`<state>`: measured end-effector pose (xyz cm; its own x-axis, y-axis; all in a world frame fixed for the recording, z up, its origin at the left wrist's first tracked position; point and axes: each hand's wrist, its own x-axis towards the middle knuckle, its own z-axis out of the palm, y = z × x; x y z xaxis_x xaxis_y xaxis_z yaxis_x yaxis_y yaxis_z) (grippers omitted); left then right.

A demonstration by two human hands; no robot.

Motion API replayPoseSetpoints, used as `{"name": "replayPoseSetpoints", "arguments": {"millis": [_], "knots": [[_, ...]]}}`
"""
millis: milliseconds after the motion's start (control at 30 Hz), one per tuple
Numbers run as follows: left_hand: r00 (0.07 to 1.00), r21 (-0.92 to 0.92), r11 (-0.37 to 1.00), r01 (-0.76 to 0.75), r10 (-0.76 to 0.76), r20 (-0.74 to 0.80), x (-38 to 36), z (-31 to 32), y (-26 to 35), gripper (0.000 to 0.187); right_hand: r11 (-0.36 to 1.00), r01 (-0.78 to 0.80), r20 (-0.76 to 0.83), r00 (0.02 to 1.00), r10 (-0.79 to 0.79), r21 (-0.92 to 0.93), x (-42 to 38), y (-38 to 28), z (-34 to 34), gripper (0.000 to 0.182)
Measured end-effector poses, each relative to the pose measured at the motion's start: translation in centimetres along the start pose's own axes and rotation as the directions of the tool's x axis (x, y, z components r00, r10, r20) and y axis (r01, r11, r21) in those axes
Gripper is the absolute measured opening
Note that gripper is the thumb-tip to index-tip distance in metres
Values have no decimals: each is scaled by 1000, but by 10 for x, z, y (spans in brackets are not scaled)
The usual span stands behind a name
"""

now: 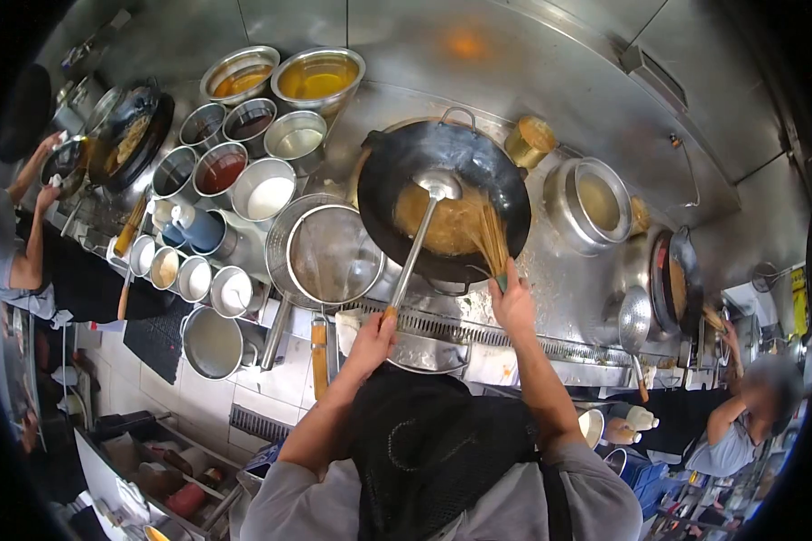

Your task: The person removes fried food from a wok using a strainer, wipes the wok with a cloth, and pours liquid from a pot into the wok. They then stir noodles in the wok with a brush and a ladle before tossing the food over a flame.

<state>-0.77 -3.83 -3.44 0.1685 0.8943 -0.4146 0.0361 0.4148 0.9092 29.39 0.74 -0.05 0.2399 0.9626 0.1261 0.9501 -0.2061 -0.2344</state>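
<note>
A large black wok [388, 149] stands in front of me with cloudy brown liquid [438, 221] in it. My left hand [370, 345] is closed round the wooden handle end of a metal ladle [417, 243], whose bowl rests in the wok over the liquid. At the wok's right side, my right hand [514, 302] grips the bound end of a bamboo brush [489, 239]; its bristles reach down into the wok. Left of the wok, a round mesh strainer [284, 225] holds a metal bowl or sieve [336, 254].
Metal pots of sauces [218, 171] and two oil bowls [318, 79] line the left. A silver pot [595, 200] and a perforated ladle [634, 320] are at the right. Co-workers stand at far left [32, 261] and far right [726, 424], beside other woks.
</note>
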Motion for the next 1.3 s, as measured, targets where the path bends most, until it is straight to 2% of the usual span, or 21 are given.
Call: {"name": "replayPoseSetpoints", "arguments": {"millis": [167,233,300,367,400,433,467,533,600,667,733,867,933,967,1000,1067,1100,1167,1200,1267,1300], "knots": [[986,-221,969,106,-75,148,-10,0,15,32,998,-52,37,998,51,26,56,-45,-33,67],[982,-259,956,136,-95,165,-15,2,31,31,951,264,247,944,-220,-162,72,-53,-27,65],[977,-293,941,169,-121,177,-18,-3,34,30,949,277,259,937,-233,-149,90,-45,-18,65],[995,18,999,38,-40,96,-19,-7,29,26,970,213,264,948,-177,-115,113,-43,-21,66],[995,20,999,31,-32,95,-23,-6,26,26,970,214,256,950,-179,-114,127,-42,-19,66],[963,408,886,-219,264,-57,-30,-5,22,24,982,161,239,962,-133,-100,142,-35,-11,66],[821,751,572,-330,567,-72,-35,-6,27,24,991,103,223,971,-83,-80,154,-30,-5,67],[883,754,612,-239,461,-95,-40,-12,41,34,998,46,238,971,-36,-37,175,-15,-2,68],[881,914,378,-146,470,-54,-40,-20,51,40,989,134,331,938,-104,-68,187,1,-6,67],[939,908,412,-82,336,-67,-30,-33,52,46,983,160,343,932,-122,-86,186,1,-38,67],[951,717,667,-204,310,-18,-7,-57,25,54,970,210,251,952,-175,-121,193,12,-59,67],[945,728,641,-243,326,28,5,-64,30,52,990,17,157,987,-40,143,198,15,-109,69],[911,713,626,-316,409,45,8,-70,22,47,953,302,69,951,-302,8,201,34,-101,67],[904,713,618,-332,425,53,6,-71,20,47,930,351,280,909,-309,-112,197,31,-116,64],[895,713,609,-347,442,59,5,-73,19,46,935,340,260,916,-304,-106,200,32,-136,64],[871,737,569,-365,489,53,-4,-72,24,46,841,412,307,899,-312,-352,208,45,-162,64],[879,676,639,-368,476,28,-8,-68,22,45,846,409,301,901,-313,-343,208,55,-162,64],[891,571,733,-370,453,-5,-13,-61,22,43,892,450,-155,885,-440,35,206,67,-168,59],[891,580,727,-367,453,-4,-13,-59,16,43,893,448,-159,886,-436,45,206,72,-170,59],[897,370,835,-407,442,-11,-10,-51,5,39,786,564,330,814,-478,-253,195,67,-204,59],[894,382,827,-412,448,-7,-13,-48,3,39,792,560,318,818,-480,-245,194,74,-212,59]]}}
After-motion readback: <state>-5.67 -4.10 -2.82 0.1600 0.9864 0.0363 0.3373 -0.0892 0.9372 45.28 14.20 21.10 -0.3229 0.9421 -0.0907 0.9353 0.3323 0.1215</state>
